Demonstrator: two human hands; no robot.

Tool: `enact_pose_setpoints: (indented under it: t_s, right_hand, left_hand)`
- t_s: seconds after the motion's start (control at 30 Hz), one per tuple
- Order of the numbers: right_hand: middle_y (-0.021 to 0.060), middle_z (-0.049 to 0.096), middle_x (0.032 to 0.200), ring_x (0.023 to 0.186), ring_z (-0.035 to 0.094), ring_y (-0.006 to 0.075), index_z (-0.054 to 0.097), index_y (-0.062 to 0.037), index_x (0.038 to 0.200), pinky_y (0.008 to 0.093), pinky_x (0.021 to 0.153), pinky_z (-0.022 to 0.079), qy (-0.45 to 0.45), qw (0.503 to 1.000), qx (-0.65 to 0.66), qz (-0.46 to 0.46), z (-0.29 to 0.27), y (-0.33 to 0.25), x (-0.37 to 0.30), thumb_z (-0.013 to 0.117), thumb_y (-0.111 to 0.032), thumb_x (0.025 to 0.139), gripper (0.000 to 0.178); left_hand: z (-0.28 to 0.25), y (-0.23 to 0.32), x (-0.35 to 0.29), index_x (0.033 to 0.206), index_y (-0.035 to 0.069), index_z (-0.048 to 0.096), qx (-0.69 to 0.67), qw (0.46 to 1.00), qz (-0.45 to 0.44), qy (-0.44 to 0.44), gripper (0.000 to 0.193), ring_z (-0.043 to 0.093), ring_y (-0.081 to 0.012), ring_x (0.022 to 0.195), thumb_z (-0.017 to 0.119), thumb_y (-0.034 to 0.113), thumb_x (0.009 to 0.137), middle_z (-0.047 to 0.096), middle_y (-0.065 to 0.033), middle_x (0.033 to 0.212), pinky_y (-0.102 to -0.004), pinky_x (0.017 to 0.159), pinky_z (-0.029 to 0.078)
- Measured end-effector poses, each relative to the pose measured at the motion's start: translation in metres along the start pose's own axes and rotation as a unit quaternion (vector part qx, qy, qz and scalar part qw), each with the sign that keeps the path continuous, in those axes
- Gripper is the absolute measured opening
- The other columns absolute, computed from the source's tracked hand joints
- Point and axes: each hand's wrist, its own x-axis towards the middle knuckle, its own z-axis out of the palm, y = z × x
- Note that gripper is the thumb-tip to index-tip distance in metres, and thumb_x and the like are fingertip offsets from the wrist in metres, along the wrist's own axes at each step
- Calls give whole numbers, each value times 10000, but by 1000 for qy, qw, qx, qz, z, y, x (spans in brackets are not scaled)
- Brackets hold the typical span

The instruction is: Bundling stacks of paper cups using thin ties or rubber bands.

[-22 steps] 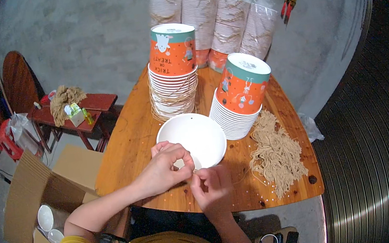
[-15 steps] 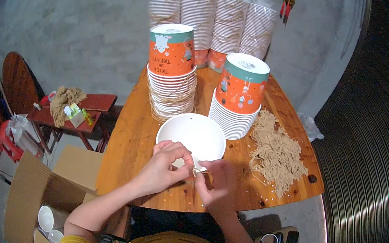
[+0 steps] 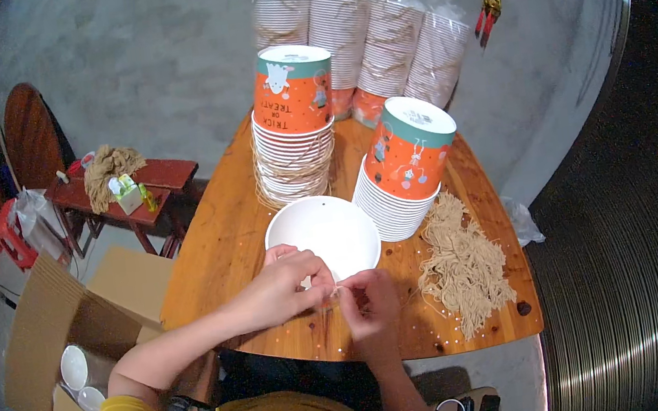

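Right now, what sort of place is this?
Probably a small workshop, maybe at home: stacked paper tubs and a heap of tan string on a wooden table, with what looks like a roller shutter alongside.

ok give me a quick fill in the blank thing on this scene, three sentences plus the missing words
1. Of the two front cup stacks, the ____ one has tan string looped around it.
2. The tangled pile of string lies on the ____ side of the wooden table.
3. The left hand and right hand are close together by the rim of an open cup whose inside is ____.

Missing words: left; right; white.
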Motion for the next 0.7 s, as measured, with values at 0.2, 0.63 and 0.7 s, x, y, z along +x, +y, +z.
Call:
enact_pose_setpoints:
  t_s: [0.2,0.63,0.7]
  right_hand:
    - [69,548,799,658,558,158,576,-55,857,274,600,468,-1,999,-14,-31,-3,2,3,659,9,775,133]
    - [63,520,817,701,540,162,551,-71,840,266,648,461,-22,999,34,2,-6,5,2,656,39,718,195]
    - [29,496,802,682,495,105,539,-62,828,234,598,413,-26,999,39,-13,-8,8,4,623,55,736,171]
  left_hand:
    - [-1,2,3,848,112,589,-112,990,-88,18,98,526,-223,949,611,203,819,602,-32,838,-370,1008,259]
    - [-3,-2,11,900,62,562,-162,971,-168,-41,153,560,-197,832,534,209,871,605,-58,789,-342,853,400]
    - [0,-2,11,904,67,563,-162,970,-177,-42,193,529,-213,864,539,255,866,594,-65,783,-367,910,344]
